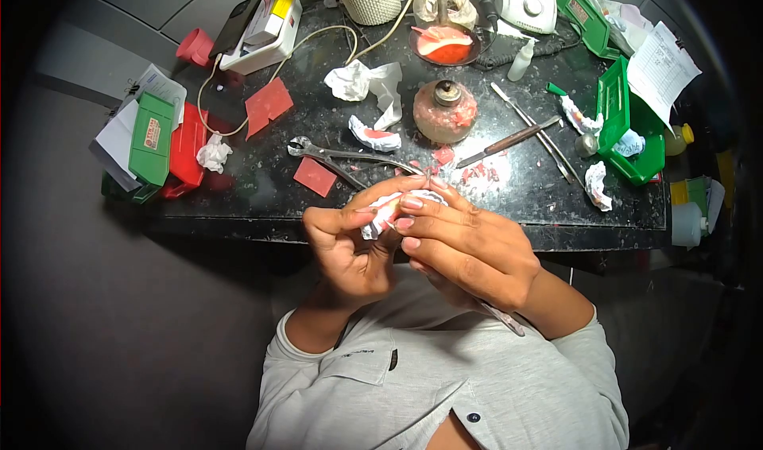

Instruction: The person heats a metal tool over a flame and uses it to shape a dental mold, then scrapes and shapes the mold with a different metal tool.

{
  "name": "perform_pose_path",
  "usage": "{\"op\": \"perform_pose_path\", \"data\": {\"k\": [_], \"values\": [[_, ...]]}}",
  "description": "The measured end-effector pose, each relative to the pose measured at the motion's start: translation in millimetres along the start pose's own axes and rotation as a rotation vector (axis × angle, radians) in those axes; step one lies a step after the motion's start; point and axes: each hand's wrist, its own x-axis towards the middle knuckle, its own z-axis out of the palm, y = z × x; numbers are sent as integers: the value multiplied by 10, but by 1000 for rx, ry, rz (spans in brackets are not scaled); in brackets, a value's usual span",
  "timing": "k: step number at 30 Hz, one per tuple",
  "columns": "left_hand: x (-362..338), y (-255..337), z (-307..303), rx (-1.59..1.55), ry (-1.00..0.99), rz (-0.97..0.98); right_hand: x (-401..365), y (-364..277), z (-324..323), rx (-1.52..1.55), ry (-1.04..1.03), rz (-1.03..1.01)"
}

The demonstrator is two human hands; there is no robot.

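In front of my chest, my left hand (350, 247) has its fingers and thumb closed around a small white plaster dental cast (380, 218) with pink wax on it. My right hand (477, 247) is closed, its fingertips against the right side of the cast. The handle of a slim metal hand tool (505, 319) sticks out below my right palm; its tip is hidden. Just beyond my hands lie metal pliers (326, 152), a pink wax piece (315, 176) and pink wax crumbs (481, 172).
A glass spirit burner (445, 110) stands mid-table, a wooden-handled knife (509, 142) to its right. Behind it is a pan of pink wax (445, 46). Green trays (632, 124) flank the right; green (151, 136) and red boxes (188, 152) sit left. A white cable (211, 104) crosses the back.
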Motion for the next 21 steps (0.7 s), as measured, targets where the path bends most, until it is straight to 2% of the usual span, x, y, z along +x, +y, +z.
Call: {"op": "perform_pose_path", "data": {"k": [7,9,12,21], "values": [[4,124,-6,131,-15,-97,-14,42,4,-26,19,-19],[-5,141,25,209,88,-142,-16,46,1,-27,23,-22],[-4,186,-24,176,-15,-156,-24,50,-6,-37,9,-14],[-26,136,-25,86,2,-148,-17,90,15,-44,40,-27]]}}
